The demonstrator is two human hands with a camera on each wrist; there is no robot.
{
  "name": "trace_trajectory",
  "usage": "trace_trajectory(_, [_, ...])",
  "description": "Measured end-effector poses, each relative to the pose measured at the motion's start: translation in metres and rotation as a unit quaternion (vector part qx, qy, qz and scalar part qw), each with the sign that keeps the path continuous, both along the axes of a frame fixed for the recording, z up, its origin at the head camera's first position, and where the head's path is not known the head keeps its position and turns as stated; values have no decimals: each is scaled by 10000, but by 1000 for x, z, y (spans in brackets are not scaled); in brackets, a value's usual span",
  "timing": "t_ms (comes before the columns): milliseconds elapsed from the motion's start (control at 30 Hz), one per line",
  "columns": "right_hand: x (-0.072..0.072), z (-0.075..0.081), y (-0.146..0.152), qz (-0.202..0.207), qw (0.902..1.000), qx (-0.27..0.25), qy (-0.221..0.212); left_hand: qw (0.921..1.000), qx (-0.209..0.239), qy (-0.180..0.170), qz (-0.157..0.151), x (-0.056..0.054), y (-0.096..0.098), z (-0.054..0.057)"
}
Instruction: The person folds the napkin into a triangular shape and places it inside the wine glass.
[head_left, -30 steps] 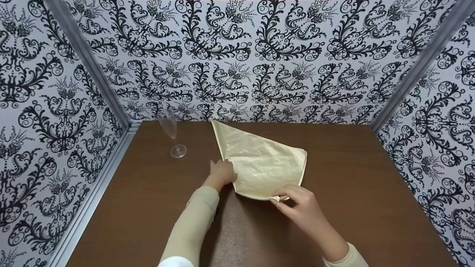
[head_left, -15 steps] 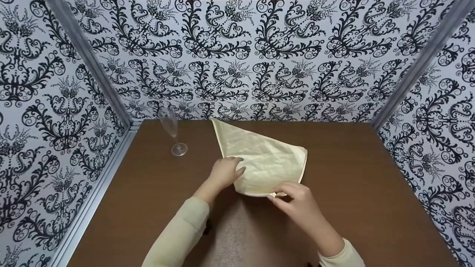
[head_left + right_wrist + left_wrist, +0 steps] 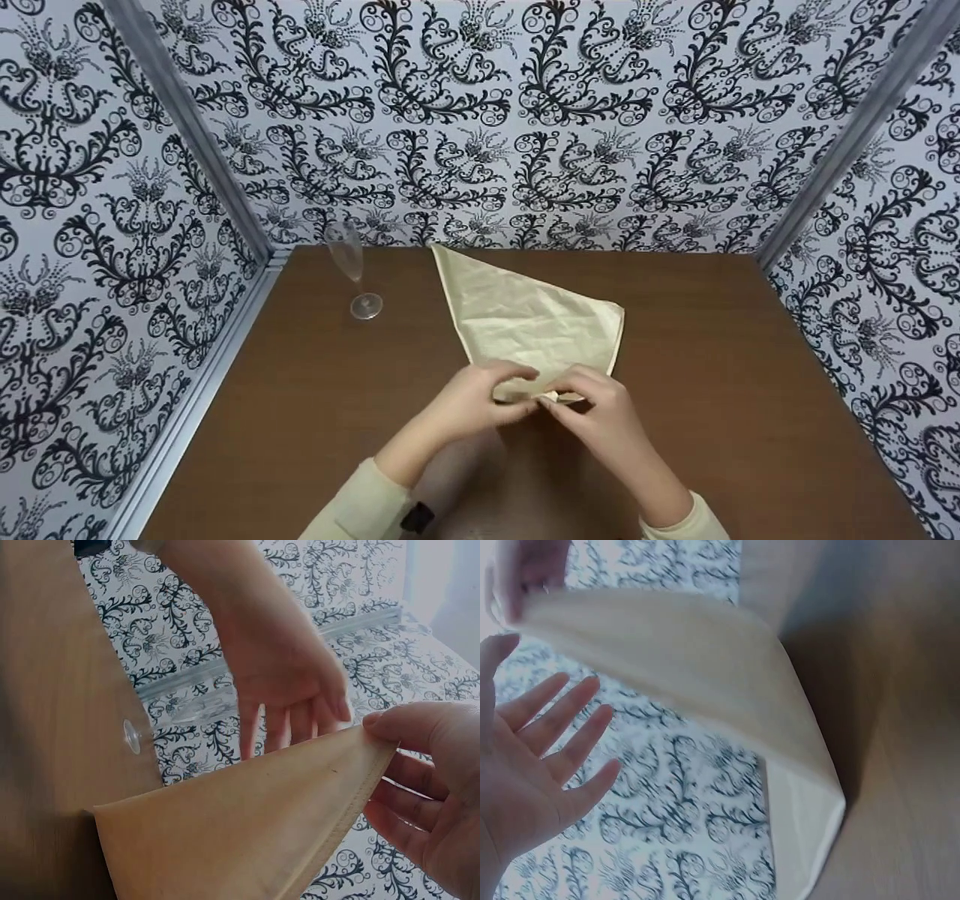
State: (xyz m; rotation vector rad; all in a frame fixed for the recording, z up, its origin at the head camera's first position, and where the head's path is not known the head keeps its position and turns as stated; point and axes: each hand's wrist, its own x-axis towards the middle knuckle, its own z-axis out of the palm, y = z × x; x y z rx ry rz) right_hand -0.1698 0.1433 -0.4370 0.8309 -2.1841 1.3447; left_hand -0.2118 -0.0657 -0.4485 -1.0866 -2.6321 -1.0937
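Observation:
A pale yellow cloth napkin lies over the middle of the table, its near edge lifted. My right hand pinches the raised corner between thumb and fingers, plainly seen in the right wrist view, where the other fingers sit below the cloth. Close by that corner, my left hand has its thumb toward the pinch. Its fingers are spread and relaxed in the left wrist view, holding nothing; in the right wrist view the napkin's edge hides their tips.
Upright at the back left of the brown wooden table stands a clear champagne flute. Patterned black-and-white walls with grey metal strips enclose the back and both sides.
My left hand has left the napkin's left edge and come right and nearer, up to the pinched corner. My right hand keeps its pinch almost in place.

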Motion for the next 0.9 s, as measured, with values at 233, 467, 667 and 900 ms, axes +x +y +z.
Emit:
trace_trajectory(233, [1,-3,-4,8,9998,-124,-120,9968,268,746,-78,20,12,4])
trace_trajectory(467, [-3,-8,3,409,9985,85,357,9939,223,1019,350,27,14,-1])
trace_trajectory(667, [-14,-26,33,-92,9974,651,287,9918,270,1193,369,32,7,-5])
trace_trajectory(900, [-33,-57,66,-971,9782,1738,-594,9908,428,1234,351,39,-3,-3])
